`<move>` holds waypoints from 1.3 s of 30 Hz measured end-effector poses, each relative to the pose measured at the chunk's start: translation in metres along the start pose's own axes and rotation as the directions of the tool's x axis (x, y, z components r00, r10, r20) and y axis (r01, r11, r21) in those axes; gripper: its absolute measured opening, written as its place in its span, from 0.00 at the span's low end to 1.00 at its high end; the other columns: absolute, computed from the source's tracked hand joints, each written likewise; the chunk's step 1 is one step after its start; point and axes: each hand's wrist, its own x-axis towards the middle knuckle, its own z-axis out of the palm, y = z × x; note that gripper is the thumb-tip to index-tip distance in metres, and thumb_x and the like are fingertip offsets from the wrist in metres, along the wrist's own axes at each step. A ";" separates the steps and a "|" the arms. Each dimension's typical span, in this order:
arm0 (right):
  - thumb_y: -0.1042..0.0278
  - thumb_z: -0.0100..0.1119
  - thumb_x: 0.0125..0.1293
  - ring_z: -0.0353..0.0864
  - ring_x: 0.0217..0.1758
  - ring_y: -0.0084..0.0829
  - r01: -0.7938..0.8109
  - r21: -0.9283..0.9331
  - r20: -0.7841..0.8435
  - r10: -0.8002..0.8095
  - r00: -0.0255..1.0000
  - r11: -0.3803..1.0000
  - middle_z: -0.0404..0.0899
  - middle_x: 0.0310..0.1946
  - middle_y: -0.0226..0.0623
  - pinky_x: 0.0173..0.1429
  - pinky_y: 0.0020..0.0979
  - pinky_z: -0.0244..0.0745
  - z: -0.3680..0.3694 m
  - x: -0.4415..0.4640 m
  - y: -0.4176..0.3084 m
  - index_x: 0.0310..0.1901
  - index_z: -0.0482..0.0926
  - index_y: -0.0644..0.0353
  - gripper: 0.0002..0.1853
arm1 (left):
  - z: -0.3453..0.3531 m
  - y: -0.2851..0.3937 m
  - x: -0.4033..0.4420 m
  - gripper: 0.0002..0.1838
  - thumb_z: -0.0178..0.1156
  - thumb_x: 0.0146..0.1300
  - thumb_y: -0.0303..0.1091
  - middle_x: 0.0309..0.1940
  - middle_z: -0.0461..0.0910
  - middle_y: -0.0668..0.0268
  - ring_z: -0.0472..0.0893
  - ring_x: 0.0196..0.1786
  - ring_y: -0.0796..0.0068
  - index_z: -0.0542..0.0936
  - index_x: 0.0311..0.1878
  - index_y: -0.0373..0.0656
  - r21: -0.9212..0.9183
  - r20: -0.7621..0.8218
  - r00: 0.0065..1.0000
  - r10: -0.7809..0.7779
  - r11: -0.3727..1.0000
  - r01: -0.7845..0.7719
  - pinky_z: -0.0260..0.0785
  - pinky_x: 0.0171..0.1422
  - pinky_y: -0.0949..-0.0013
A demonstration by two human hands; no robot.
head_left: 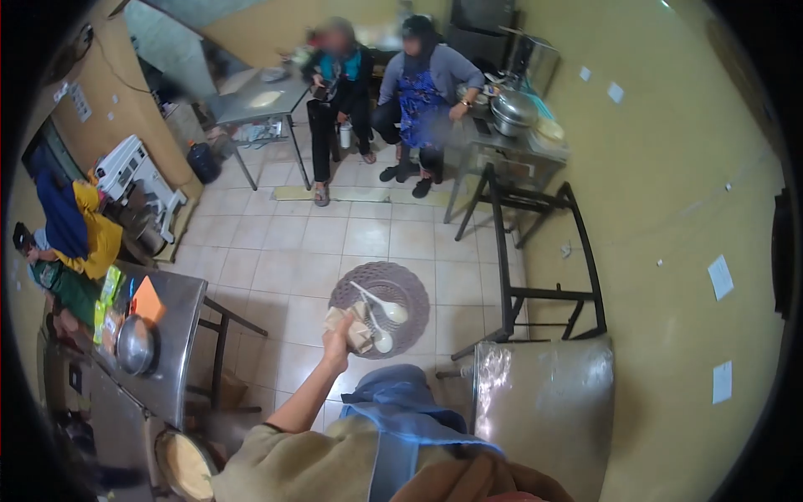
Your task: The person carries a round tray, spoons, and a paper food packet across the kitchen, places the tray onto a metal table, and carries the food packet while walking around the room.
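My left hand (335, 343) reaches out in front of me, its fingers closed around a crumpled beige paper-like bundle (360, 335). Behind the bundle is a round purplish-grey tray (410, 280) with a patterned surface. Whether my fingers also grip the tray's rim, I cannot tell. Two white ladles (393, 312) lie over the tray with their handles pointing up and left, their bowls close to my left hand. My right hand is out of view.
A steel table (180, 293) at left carries a metal bowl (135, 343), an orange sheet and packets. A steel-topped table (544, 418) and a black metal frame (548, 293) stand at right. Two people sit at the back; another person stands at far left.
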 end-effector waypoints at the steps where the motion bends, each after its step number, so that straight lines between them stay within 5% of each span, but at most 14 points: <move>1: 0.63 0.41 0.65 0.60 0.65 0.42 0.019 0.014 0.005 -0.019 1.000 1.000 0.59 0.63 0.44 0.61 0.50 0.57 0.005 0.007 -0.003 0.64 0.60 0.49 0.24 | 0.006 -0.002 0.007 0.25 0.61 0.55 0.42 0.43 0.76 0.62 0.77 0.44 0.67 0.71 0.52 0.37 0.002 -0.001 1.000 0.006 1.000 -0.006 0.70 0.50 0.63; 10: 0.65 0.42 0.65 0.62 0.63 0.41 0.215 0.133 0.077 -0.226 0.971 0.968 0.62 0.60 0.44 0.60 0.45 0.59 0.032 0.059 -0.052 0.62 0.62 0.53 0.23 | 0.013 0.002 0.020 0.23 0.62 0.55 0.40 0.41 0.77 0.62 0.78 0.41 0.69 0.71 0.51 0.38 -0.055 -0.021 1.000 -0.006 0.998 0.005 0.72 0.46 0.64; 23: 0.68 0.44 0.64 0.65 0.60 0.39 0.533 0.362 0.237 -0.629 0.740 0.764 0.66 0.56 0.44 0.59 0.39 0.62 0.099 0.087 -0.248 0.59 0.65 0.58 0.21 | -0.115 0.063 0.043 0.24 0.62 0.54 0.41 0.41 0.77 0.60 0.79 0.41 0.68 0.72 0.51 0.35 -0.155 -0.486 0.872 0.063 0.975 -0.157 0.72 0.45 0.65; 31: 0.71 0.46 0.63 0.69 0.57 0.37 0.472 0.515 0.576 -0.696 0.428 0.716 0.71 0.52 0.43 0.59 0.32 0.64 0.148 0.038 -0.394 0.56 0.69 0.63 0.19 | -0.220 0.143 0.065 0.25 0.63 0.53 0.41 0.43 0.76 0.58 0.77 0.43 0.68 0.73 0.49 0.31 -0.089 -0.696 0.708 0.116 0.965 -0.246 0.70 0.48 0.66; 33: 0.50 0.47 0.65 0.77 0.43 0.37 0.592 0.535 0.576 -0.773 0.266 0.603 0.75 0.48 0.42 0.42 0.40 0.73 0.218 0.026 -0.415 0.53 0.72 0.57 0.22 | -0.239 0.166 0.078 0.25 0.63 0.53 0.41 0.43 0.76 0.59 0.77 0.43 0.68 0.73 0.49 0.31 -0.068 -0.702 0.698 0.142 0.962 -0.263 0.69 0.48 0.66; 35: 0.51 0.46 0.65 0.78 0.43 0.35 0.284 0.577 0.706 -0.643 0.297 0.766 0.76 0.47 0.42 0.38 0.41 0.73 0.203 -0.036 -0.432 0.52 0.73 0.57 0.21 | -0.259 0.191 0.086 0.25 0.64 0.52 0.41 0.41 0.76 0.60 0.78 0.42 0.70 0.73 0.48 0.32 -0.047 -0.694 0.693 0.196 0.948 -0.315 0.70 0.47 0.67; 38: 0.68 0.48 0.61 0.78 0.42 0.34 0.409 0.501 0.763 -0.612 0.209 0.763 0.79 0.38 0.40 0.48 0.30 0.72 0.193 -0.070 -0.442 0.49 0.75 0.62 0.16 | -0.271 0.215 0.099 0.26 0.63 0.53 0.44 0.39 0.76 0.63 0.78 0.36 0.71 0.72 0.49 0.34 -0.071 -0.698 0.683 0.214 0.929 -0.364 0.71 0.40 0.68; 39: 0.68 0.48 0.60 0.78 0.36 0.31 0.295 0.602 0.703 -0.668 0.245 0.742 0.79 0.34 0.38 0.43 0.29 0.73 0.205 -0.075 -0.424 0.48 0.77 0.62 0.16 | -0.265 0.229 0.098 0.26 0.62 0.55 0.46 0.41 0.76 0.65 0.78 0.42 0.71 0.71 0.52 0.39 -0.102 -0.683 0.712 0.163 0.944 -0.314 0.71 0.44 0.66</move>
